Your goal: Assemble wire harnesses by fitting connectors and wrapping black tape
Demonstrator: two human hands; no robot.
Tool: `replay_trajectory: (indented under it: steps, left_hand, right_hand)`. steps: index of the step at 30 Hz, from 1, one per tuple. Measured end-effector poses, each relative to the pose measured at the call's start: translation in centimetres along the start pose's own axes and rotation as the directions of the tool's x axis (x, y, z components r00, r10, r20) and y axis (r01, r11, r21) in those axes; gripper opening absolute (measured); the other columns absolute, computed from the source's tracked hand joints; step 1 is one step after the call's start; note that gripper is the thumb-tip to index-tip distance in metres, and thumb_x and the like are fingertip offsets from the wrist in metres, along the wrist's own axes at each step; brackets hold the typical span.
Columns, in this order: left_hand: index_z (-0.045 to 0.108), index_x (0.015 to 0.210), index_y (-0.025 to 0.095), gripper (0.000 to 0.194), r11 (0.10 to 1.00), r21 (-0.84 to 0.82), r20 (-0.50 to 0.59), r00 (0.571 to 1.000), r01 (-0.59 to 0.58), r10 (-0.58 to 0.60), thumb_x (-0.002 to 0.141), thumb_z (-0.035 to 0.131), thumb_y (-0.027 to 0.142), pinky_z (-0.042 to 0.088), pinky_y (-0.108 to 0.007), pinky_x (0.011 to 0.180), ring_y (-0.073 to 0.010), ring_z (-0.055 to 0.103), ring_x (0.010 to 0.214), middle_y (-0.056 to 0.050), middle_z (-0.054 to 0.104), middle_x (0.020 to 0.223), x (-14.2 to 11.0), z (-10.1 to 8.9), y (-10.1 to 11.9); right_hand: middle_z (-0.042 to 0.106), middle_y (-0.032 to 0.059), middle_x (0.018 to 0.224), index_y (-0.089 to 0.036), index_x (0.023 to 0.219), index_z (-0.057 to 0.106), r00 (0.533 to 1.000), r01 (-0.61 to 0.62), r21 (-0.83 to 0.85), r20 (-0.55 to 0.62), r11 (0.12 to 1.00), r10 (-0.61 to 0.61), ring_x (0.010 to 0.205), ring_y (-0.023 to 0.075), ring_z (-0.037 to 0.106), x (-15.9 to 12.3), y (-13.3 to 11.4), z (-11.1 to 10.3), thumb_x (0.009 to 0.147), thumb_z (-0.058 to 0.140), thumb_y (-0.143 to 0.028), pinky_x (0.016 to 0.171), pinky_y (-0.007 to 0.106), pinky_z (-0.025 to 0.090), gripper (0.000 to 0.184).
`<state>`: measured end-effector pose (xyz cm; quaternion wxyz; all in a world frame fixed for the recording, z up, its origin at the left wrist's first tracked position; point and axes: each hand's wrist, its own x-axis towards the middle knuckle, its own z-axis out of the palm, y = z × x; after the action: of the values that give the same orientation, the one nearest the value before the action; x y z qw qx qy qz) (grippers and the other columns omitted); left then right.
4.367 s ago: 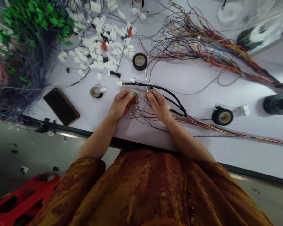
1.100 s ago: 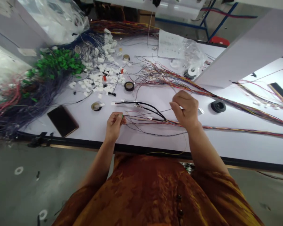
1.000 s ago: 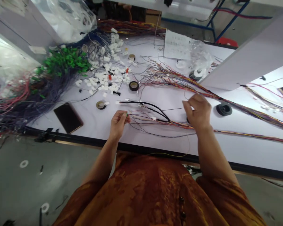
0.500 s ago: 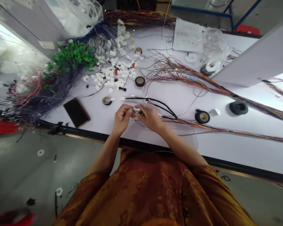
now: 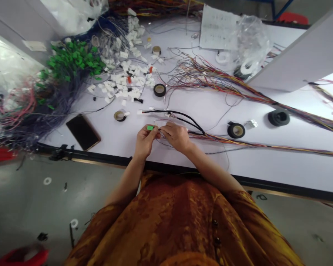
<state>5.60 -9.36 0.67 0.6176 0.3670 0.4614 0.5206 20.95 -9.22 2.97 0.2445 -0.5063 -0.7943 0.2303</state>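
My left hand (image 5: 145, 140) is closed in a pinch on a small green connector (image 5: 150, 128), which shows above the thumb and forefinger. Close against its right side, my right hand (image 5: 176, 136) pinches a thin wire (image 5: 160, 129) whose end runs toward the connector. Whether the wire sits inside the connector cannot be made out. Behind the hands lies a black-sleeved harness branch (image 5: 180, 113) with white connectors (image 5: 140, 112) at its tips. From beneath the right hand a wire bundle (image 5: 238, 142) stretches off to the right.
Black tape rolls (image 5: 159, 90) lie about the table, another roll (image 5: 236, 130) on the right. A phone (image 5: 83, 132) is at the front left. Green connectors (image 5: 74, 59) and white connectors (image 5: 124, 79) pile up behind. A second wire bundle (image 5: 246, 90) crosses the back right near an upright panel (image 5: 302, 55).
The green connector, mostly covered by my fingers before, now shows clearly above my left thumb. My right fingers have closed in on the wire. The whole view has shifted slightly.
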Motion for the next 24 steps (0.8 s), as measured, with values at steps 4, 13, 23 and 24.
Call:
replay_trajectory:
  steps: [4, 13, 23, 24]
  left_hand:
    - [0.064, 0.081, 0.016, 0.026, 0.987, 0.137, -0.057, 0.995, -0.079, 0.087, 0.081, 0.075, 0.039, 0.052, -0.022, 0.061, -0.0093, 0.061, 0.060, 0.000, 0.066, 0.068, -0.1, 0.0, -0.1]
    - [0.062, 0.079, 0.017, 0.029, 0.983, 0.116, -0.078, 0.985, -0.144, 0.154, 0.078, 0.078, 0.041, 0.050, -0.022, 0.059, -0.0091, 0.059, 0.056, 0.001, 0.064, 0.065, 0.7, 0.6, -0.3]
    - [0.062, 0.080, 0.019, 0.019, 0.921, 0.314, -0.043, 0.966, -0.230, 0.255, 0.083, 0.073, 0.036, 0.042, -0.022, 0.055, -0.0094, 0.050, 0.057, 0.002, 0.058, 0.068, 1.1, 0.5, 0.5]
    - [0.063, 0.081, 0.020, 0.019, 0.914, 0.328, -0.042, 0.963, -0.238, 0.266, 0.082, 0.074, 0.035, 0.042, -0.022, 0.055, -0.0098, 0.051, 0.060, 0.001, 0.060, 0.075, 1.1, 0.5, 0.6]
  right_hand:
    - [0.069, 0.0079, 0.099, -0.022, 0.100, 0.069, 0.983, -0.030, -0.005, -0.181, 1.000, 0.029, 0.098, 0.0215, 0.061, -2.4, 3.3, -3.2, 0.099, 0.047, -0.029, 0.089, 0.035, 0.046, 0.024]
    - [0.063, 0.0150, 0.102, -0.015, 0.094, 0.063, 0.440, -0.862, -0.005, -0.507, 0.508, 0.741, 0.098, 0.0275, 0.057, -13.8, 16.2, -13.9, 0.072, 0.065, -0.026, 0.094, 0.051, 0.044, 0.025]
    - [0.049, -0.0051, 0.066, -0.023, 0.108, 0.060, 0.914, -0.322, 0.660, 0.030, 0.679, 0.404, 0.051, 0.0083, 0.040, 0.1, 3.2, -8.1, 0.089, 0.054, -0.037, 0.042, 0.019, 0.029, 0.024]
    - [0.049, -0.0050, 0.066, -0.022, 0.105, 0.061, 0.915, -0.336, 0.673, 0.068, 0.659, 0.397, 0.050, 0.0079, 0.038, 1.2, 2.6, -7.5, 0.089, 0.054, -0.036, 0.041, 0.019, 0.026, 0.022]
